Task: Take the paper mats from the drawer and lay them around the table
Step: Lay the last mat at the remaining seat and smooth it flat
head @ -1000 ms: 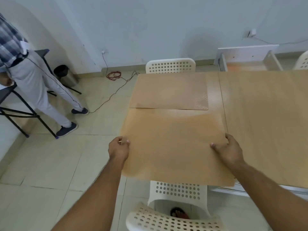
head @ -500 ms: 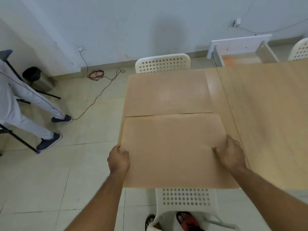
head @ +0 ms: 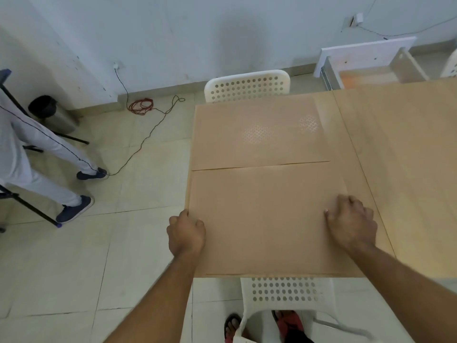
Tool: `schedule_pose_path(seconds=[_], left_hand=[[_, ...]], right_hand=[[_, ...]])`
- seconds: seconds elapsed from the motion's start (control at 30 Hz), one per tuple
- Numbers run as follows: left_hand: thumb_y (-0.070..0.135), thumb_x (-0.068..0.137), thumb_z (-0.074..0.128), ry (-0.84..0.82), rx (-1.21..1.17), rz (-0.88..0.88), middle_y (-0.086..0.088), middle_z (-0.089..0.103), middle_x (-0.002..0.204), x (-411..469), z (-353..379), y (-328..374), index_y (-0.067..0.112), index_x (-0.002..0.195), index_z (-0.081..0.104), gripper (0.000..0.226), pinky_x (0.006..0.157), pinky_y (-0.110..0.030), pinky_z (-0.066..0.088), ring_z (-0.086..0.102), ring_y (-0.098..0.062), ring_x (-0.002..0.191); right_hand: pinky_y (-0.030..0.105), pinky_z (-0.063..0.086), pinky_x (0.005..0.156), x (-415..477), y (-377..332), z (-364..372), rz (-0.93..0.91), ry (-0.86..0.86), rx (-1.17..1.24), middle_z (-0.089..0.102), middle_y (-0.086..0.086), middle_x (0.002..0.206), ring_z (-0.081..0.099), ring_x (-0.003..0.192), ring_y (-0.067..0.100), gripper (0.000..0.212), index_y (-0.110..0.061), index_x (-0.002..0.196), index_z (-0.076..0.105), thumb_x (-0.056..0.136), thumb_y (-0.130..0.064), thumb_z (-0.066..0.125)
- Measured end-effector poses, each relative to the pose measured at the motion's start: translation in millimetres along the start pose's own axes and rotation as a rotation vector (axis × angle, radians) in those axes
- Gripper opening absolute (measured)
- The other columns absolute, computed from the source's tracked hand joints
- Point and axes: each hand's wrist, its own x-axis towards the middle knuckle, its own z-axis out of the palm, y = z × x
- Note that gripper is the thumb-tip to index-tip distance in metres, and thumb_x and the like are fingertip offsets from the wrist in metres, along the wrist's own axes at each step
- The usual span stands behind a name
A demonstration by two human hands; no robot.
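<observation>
Two brown paper mats lie on the left end of the wooden table (head: 405,154). The far mat (head: 259,134) lies flat by the far edge. The near mat (head: 262,219) lies flat on the near half, almost touching the far one. My left hand (head: 186,233) grips the near mat's left edge at the table's side, fingers curled. My right hand (head: 351,222) presses flat on the mat's right part. The open white drawer (head: 366,63) stands beyond the table at the back right.
A white perforated chair (head: 247,86) stands at the far side, another (head: 284,293) right below me at the near edge. A person in light trousers (head: 44,154) stands at the left by a black stand. A red cable (head: 141,106) and a bin (head: 49,112) lie near the wall.
The near mat came down from a raised, overhanging hold and slid onto the table, where it now lies flat. My right hand went from gripping its edge to pressing on top.
</observation>
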Motion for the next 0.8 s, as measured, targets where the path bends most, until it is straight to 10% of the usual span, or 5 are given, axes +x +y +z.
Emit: schedule_pose_path(seconds=[0.5,0.8], left_hand=[[0.035,0.095,0.052,0.099,0.078,0.121,-0.008,0.050,0.135,-9.8,-5.0,9.9,0.017,0.141,0.049,0.049,0.087,-0.043,0.049,0.047,-0.029,0.123],[0.049,0.094,0.049,-0.027,0.232,0.614,-0.009,0.024,0.162,-43.4,54.5,96.1,0.023,0.152,0.034,0.065,0.113,-0.047,0.031,0.018,-0.029,0.149]], right_hand=[[0.053,0.034,0.107,-7.8,-6.8,1.3,-0.048,0.021,-0.067,0.035,0.014,0.157,0.034,0.139,0.037,0.057,-0.017,0.151,0.036,0.100,-0.042,0.040],[0.048,0.028,0.115,18.5,-15.8,-6.6,-0.271,0.021,0.013,0.028,0.015,0.161,0.027,0.147,0.032,0.059,-0.022,0.154,0.029,0.101,-0.043,0.041]])
